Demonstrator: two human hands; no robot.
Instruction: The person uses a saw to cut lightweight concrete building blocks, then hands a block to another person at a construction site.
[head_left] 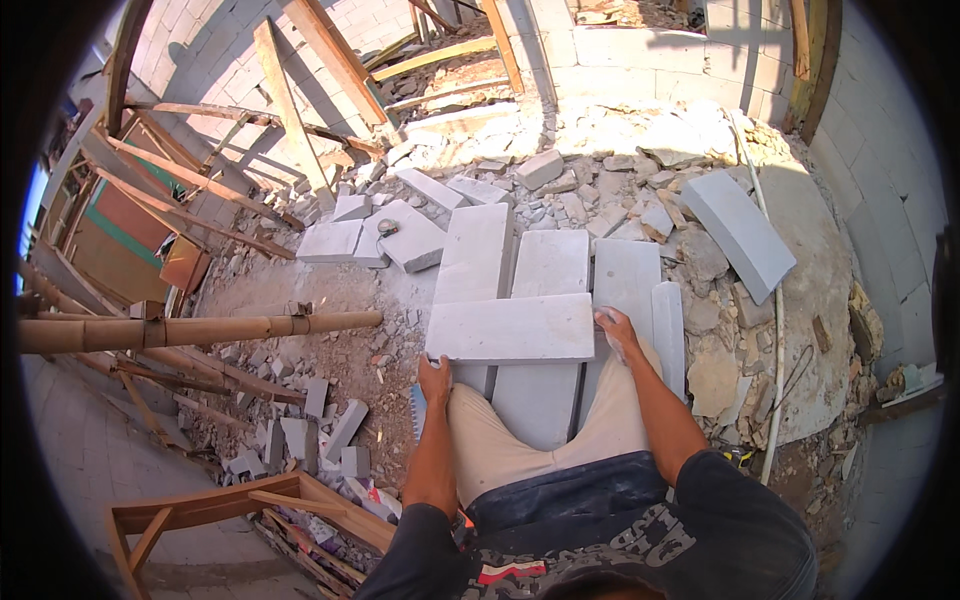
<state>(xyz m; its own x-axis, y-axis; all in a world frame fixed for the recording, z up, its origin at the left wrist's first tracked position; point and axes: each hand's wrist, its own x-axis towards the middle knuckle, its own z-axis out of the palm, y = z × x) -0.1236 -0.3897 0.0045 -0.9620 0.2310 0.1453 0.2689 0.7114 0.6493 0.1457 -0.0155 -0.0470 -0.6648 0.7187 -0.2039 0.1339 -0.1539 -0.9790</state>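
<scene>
A long pale grey lightweight concrete block lies crosswise in front of my knees, above other blocks. My left hand is closed on its near left corner. At the right end, my right hand grips the edge, thumb toward the top face. Behind and beneath it, more blocks lie lengthwise: a left one, a middle one and a right one. A further block shows between my legs. Beside my left forearm, a blue toothed edge peeks out, mostly hidden.
Broken rubble covers the ground ahead. A large block leans on the right, near a thin pale pipe. A bamboo pole juts in from the left. A wooden frame stands at lower left.
</scene>
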